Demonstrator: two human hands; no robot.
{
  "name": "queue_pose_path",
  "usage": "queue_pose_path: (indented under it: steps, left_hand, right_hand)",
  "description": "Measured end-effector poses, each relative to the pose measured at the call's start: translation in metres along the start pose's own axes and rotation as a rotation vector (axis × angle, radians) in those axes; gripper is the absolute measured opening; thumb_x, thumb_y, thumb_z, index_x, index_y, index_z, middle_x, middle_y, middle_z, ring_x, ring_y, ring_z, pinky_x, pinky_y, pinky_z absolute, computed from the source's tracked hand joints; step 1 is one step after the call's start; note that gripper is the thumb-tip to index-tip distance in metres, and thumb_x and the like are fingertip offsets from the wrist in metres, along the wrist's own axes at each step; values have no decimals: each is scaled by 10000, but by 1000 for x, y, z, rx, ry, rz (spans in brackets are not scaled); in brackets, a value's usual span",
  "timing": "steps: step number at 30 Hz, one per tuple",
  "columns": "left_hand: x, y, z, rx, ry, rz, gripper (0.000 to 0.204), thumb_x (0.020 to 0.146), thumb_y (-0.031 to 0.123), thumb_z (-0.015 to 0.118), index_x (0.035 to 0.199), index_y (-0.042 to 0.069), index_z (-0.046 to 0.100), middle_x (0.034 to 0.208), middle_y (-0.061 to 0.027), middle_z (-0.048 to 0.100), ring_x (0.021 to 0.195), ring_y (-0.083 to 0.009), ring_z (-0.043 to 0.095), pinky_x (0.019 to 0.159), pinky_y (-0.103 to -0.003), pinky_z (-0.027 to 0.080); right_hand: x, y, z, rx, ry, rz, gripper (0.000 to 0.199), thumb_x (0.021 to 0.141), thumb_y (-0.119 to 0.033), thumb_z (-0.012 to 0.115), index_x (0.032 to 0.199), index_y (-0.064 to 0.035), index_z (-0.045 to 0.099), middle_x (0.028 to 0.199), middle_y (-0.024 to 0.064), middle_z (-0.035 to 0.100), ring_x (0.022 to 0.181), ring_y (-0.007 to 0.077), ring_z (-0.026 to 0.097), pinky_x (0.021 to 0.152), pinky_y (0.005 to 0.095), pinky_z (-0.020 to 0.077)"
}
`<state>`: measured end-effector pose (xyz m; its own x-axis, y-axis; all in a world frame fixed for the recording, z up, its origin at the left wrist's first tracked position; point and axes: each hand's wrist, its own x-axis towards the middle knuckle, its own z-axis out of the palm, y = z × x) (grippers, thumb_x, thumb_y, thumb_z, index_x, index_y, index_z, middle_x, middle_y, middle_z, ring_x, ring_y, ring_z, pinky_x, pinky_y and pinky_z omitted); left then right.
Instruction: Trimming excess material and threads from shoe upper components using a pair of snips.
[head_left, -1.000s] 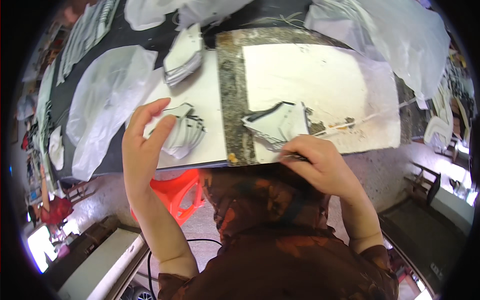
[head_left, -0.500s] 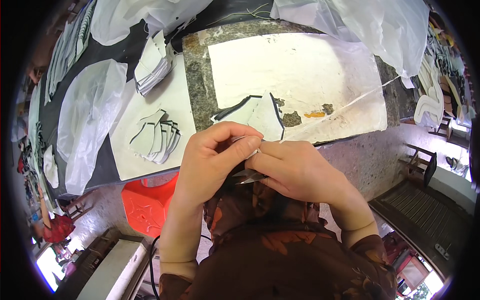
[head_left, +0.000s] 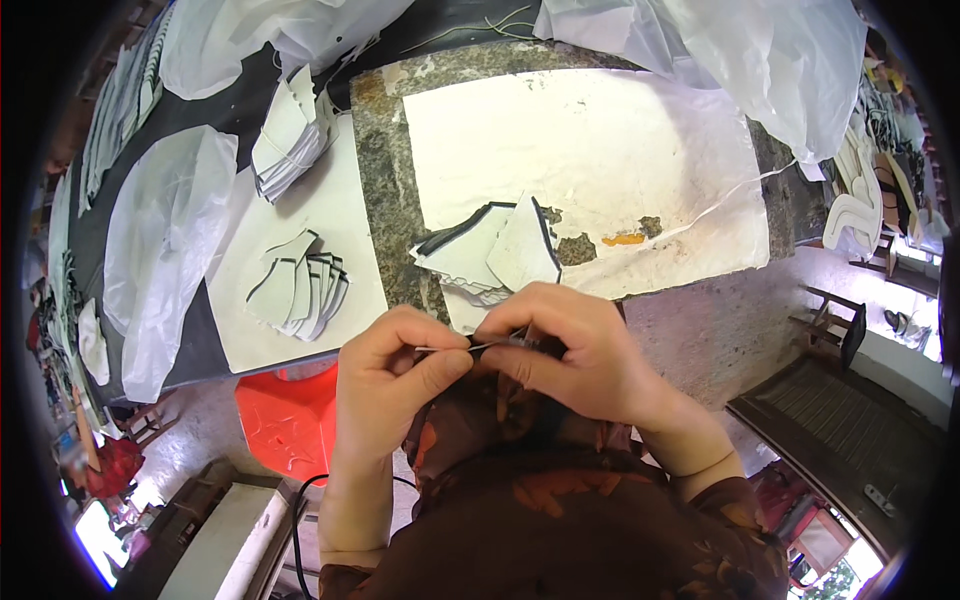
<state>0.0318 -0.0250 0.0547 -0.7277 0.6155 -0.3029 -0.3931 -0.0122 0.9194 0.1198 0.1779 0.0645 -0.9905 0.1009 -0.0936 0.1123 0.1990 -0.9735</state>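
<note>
In front of my lap, below the table's near edge, both hands meet over a small, thin pale piece [head_left: 430, 349] seen almost edge-on. My left hand [head_left: 395, 370] is closed in a pinch on its left part. Thumb and fingers of my right hand [head_left: 575, 345] pinch at the other end; a dark bit shows between the hands, too small to name. The scissors are not plainly visible now. Just beyond my hands, white cut pieces with black edges [head_left: 523, 245] lie overlapping at the front of a white sheet [head_left: 600, 130].
At left, a fanned group of black-edged white pieces [head_left: 300, 290] and a tied bundle [head_left: 290, 140] rest on a pale board [head_left: 240, 310]. Translucent plastic bags [head_left: 165, 260] lie around the table. A red stool [head_left: 285, 425] stands below its edge.
My hands have come down toward my lap and turned, with the thin piece now edge-on between them. The scissors blades, visible earlier under my right hand, no longer show.
</note>
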Motion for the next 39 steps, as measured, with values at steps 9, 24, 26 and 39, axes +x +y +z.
queue_pose_path:
  steps: [9, 24, 26, 39]
  left_hand:
    - [10, -4, 9, 192, -16, 69, 196, 883, 28, 804, 1072, 41, 755, 945, -33, 676, 848, -128, 624, 765, -276, 465]
    - [55, -10, -12, 805, -33, 244, 838, 748, 192, 892, 1499, 102, 533, 1547, -190, 481, 1446, -353, 455, 1187, -438, 379]
    - [55, -15, -5, 795, -73, 257, 795, 760, 175, 881, 1479, 94, 553, 1517, -188, 512, 1417, -358, 486, 1172, -435, 398]
    - [37, -26, 16, 799, 37, 458, 656, 755, 56, 853, 1370, 72, 628, 1393, -176, 589, 1311, -400, 562, 1090, -469, 474]
  right_hand:
    - [2, 3, -17, -33, 61, -24, 130, 886, -15, 797, 986, -43, 719, 838, 14, 663, 791, 109, 629, 668, 256, 485]
    - [-7, 39, -51, 492, 100, 454, 138, 992, -172, 731, 1017, -39, 703, 875, -55, 633, 799, 34, 538, 747, 203, 428]
    - [-10, 43, -46, 587, 45, 459, 127, 979, -154, 747, 1020, -40, 709, 876, -54, 647, 796, 33, 544, 739, 204, 432]
    - [-12, 20, -76, 118, 30, 57, 83, 888, -53, 796, 940, -47, 732, 835, 10, 688, 750, 89, 615, 679, 243, 475]
